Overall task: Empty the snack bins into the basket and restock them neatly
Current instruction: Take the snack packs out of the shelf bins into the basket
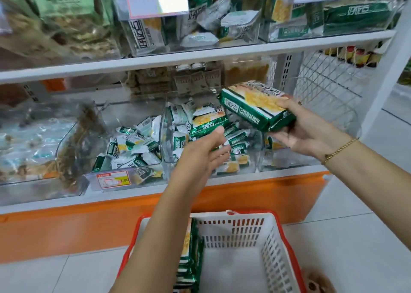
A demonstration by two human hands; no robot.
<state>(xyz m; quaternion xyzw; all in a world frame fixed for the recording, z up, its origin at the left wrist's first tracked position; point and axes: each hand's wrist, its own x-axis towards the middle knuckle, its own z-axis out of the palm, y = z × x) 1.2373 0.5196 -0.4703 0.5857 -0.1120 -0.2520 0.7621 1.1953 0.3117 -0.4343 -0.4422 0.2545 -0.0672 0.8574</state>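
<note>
Right grip (304, 132): clamped on pack; thumb on the top face, fingers beneath.
Pack (255, 105): green wrapper with a yellow panel; held flat and slightly tilted, projecting left of the right grip.
Left grip (204, 150): fingers straight and apart, holding nothing; set below and left of the pack, clear of it.
Bin (165, 137): clear plastic, on the lower shelf directly beyond the left grip.
Small packs (200, 123): green and white, heaped loose in the bin; contact with the left fingertips cannot be told.
Side bin (153, 167): clear, left of the left grip; more loose packets of the same kind inside.
Tag (113, 179): price label on the side bin front, below and left of the left grip.
Basket (233, 232): white mesh walls, red rim; on the floor beneath both grips, its left rim crossed by the left forearm.
Stack (191, 257): green packs stood on edge against the left basket wall, partly hidden by the forearm.
Bracelet (340, 148): gold chain on the wrist behind the right grip.
Top bins (191, 39): clear, on the shelf above both grips; green packs inside, blurred.
</note>
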